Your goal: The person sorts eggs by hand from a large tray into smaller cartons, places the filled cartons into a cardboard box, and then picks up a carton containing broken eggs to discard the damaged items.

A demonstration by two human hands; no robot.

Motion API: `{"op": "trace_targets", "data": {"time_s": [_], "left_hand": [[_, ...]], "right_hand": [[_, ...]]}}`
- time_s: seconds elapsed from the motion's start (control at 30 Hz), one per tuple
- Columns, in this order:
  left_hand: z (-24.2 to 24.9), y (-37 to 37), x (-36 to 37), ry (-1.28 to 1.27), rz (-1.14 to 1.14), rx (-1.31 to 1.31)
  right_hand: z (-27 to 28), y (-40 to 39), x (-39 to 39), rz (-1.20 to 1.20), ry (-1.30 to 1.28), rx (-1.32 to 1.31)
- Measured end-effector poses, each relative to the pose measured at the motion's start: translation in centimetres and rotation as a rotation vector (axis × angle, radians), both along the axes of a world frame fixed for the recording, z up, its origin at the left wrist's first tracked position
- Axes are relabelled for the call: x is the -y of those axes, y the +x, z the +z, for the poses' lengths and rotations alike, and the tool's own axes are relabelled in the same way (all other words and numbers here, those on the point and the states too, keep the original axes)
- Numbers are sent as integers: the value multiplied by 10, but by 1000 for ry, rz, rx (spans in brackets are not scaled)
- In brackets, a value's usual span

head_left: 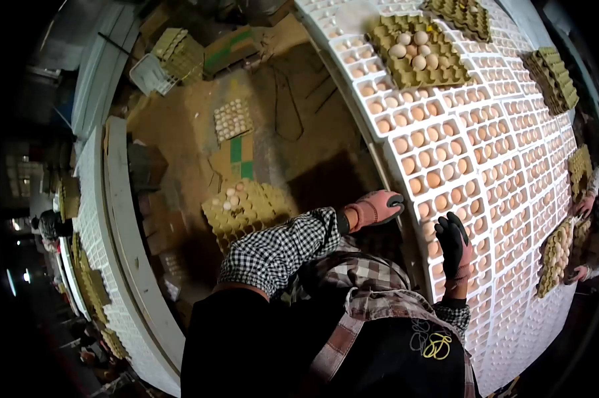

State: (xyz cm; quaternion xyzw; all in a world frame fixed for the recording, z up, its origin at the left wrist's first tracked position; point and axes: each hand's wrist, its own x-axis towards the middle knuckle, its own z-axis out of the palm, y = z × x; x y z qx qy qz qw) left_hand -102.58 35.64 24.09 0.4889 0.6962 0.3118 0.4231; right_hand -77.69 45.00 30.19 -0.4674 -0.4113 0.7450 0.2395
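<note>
My left hand (377,207), in a pink glove with black coated fingers, is at the near edge of the table, beside the white egg tray (397,159). Its fingers are curled, and whatever they may hold is hidden. Over the rows of eggs (433,179) is my right hand (454,251), gloved the same way, its fingers raised and partly spread. No object shows in it. Pale brown eggs sit in the white cells all around it.
A pulp egg tray (395,63) bearing several eggs lies on the white trays. At the right edge, another person's hands (581,272) are by a pulp tray with eggs (555,259). Pulp trays (246,222) and a full egg tray (233,121) stand low on my left.
</note>
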Motion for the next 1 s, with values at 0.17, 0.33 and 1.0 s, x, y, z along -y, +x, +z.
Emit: {"op": "trace_targets", "data": {"time_s": [0.17, 0.33, 1.0], "left_hand": [[25, -30, -42, 67, 33, 84], [25, -135, -97, 220, 309, -21], [5, -192, -269, 136, 43, -54]], "right_hand": [[-17, -58, -98, 380, 884, 295], [-8, -172, -188, 19, -99, -292], [-52, -56, -173, -620, 322, 533]]}}
